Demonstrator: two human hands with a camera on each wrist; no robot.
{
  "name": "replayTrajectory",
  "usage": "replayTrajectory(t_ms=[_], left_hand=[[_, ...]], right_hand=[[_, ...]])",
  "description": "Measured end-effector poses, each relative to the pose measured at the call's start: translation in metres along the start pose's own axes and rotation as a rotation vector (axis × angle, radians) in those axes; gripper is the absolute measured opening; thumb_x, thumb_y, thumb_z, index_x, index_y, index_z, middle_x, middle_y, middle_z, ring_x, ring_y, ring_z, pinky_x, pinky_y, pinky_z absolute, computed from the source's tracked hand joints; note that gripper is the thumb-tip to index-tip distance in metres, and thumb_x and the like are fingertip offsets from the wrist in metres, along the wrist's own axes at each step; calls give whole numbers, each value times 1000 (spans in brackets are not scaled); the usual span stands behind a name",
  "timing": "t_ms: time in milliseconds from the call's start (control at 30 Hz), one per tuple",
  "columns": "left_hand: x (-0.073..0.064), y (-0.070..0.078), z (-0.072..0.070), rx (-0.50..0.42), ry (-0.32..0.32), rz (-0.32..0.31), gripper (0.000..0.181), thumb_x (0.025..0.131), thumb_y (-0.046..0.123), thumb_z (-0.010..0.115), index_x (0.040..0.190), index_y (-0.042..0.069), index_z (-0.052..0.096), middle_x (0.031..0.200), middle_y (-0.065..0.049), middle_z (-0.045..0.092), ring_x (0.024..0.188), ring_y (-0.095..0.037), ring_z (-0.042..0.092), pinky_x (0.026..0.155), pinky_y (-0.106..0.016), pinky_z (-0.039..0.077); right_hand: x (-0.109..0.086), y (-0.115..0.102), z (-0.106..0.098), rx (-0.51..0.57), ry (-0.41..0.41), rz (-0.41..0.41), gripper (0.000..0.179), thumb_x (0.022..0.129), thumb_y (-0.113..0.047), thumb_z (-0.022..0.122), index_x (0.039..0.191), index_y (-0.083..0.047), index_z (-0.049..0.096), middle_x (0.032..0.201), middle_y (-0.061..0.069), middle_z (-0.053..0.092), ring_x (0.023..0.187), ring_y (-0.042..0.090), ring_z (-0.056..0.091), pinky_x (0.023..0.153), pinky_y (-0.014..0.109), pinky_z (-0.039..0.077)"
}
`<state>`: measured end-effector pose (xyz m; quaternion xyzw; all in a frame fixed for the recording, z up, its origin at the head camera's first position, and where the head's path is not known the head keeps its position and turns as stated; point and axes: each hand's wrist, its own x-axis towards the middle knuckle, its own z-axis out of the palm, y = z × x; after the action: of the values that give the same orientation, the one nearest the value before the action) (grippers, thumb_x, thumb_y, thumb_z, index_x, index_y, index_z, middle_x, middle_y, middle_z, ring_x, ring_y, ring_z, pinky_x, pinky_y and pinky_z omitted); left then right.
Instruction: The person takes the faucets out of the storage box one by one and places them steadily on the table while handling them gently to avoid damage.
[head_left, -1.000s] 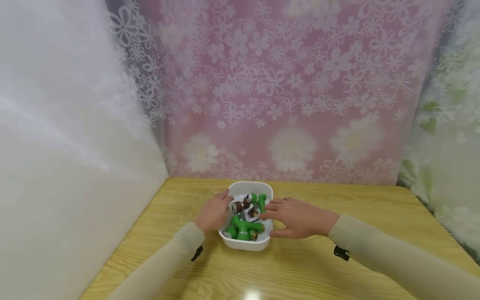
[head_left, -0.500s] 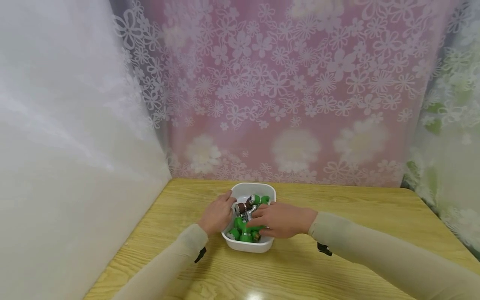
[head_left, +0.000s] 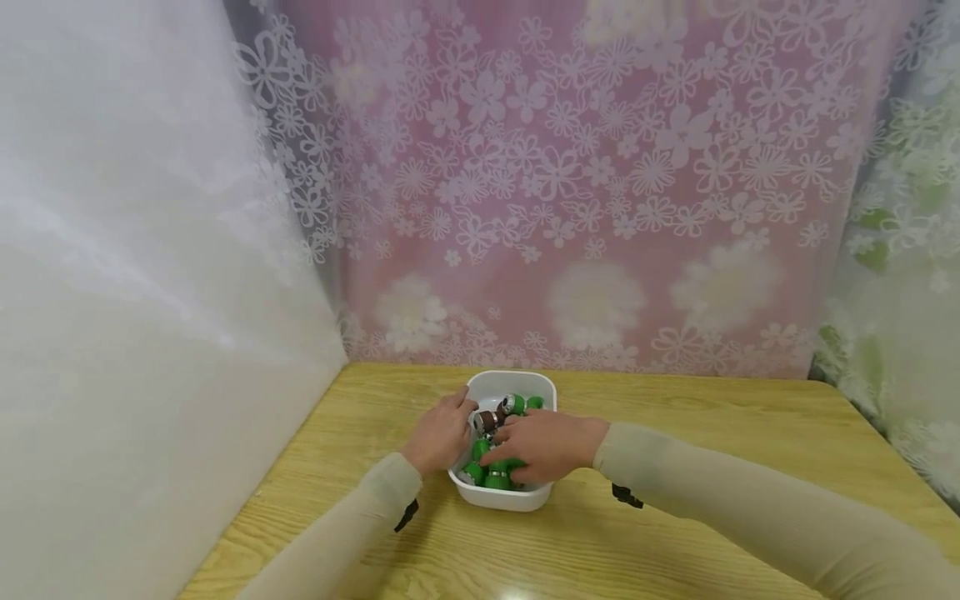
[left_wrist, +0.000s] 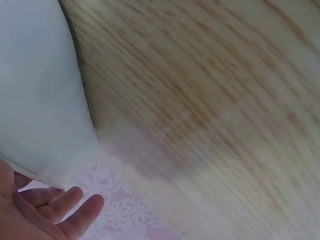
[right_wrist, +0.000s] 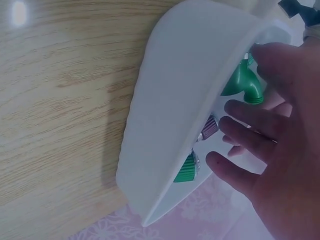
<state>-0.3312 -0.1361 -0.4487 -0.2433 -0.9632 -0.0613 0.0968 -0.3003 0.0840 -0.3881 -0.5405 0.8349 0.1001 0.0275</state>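
A white plastic tub (head_left: 502, 500) on the table holds several taps. My left hand (head_left: 438, 435) grips its left rim; in the left wrist view the fingertips (left_wrist: 87, 215) show at the rim. My right hand (head_left: 551, 446) reaches over the right rim into the tub, its fingers spread and slightly bent. In the right wrist view a green tap (right_wrist: 244, 82) lies between thumb and forefinger. Nearer me in the tub is a green tap (head_left: 497, 477), partly covered by the right hand. A brown tap (head_left: 487, 419) and another green tap (head_left: 517, 404) lie towards the far end.
The wooden table (head_left: 675, 400) extends around the tub. A pink flowered curtain (head_left: 600, 167) hangs behind it. A white sheet (head_left: 150, 250) closes off the left side, and a pale green patterned sheet (head_left: 900, 292) hangs at right.
My right hand has moved left from above the right rim into the tub, now covering some of the taps. My left hand stays at the left rim. The view has shifted slightly.
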Motion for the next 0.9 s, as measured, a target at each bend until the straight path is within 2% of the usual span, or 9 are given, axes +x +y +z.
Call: replayTrajectory(t_ms=[267,533,767,900], left_hand=[[-1,2,4,16,-15,-2,36,104,15,46,137,5,57,156,-21,41,138,-34,49,108,-47,48],[-1,2,1,17,-5,10,33,104,14,47,134,6,58,156,-22,40,137,-34,50,103,-47,51],[1,0,0,23,12,18,32,105,14,45,133,6,58,155,-23,41,135,-35,52,100,-47,54],[1,0,2,19,15,19,32,105,15,45,133,6,58,155,-23,42,136,-35,51,100,-47,53]], right_hand=[[11,-6,5,-29,-34,-11,46,97,-28,67,141,-38,58,128,-6,66,115,11,61,92,35,54],[18,-6,5,-3,-37,19,48,93,-15,71,135,-37,63,123,-8,68,111,12,62,95,31,54],[20,-5,3,-14,22,-21,44,92,-11,70,130,-33,68,116,-9,69,103,10,61,92,28,52],[19,-4,3,-17,61,-17,43,92,-11,71,129,-33,67,117,-9,68,107,11,61,95,29,53]])
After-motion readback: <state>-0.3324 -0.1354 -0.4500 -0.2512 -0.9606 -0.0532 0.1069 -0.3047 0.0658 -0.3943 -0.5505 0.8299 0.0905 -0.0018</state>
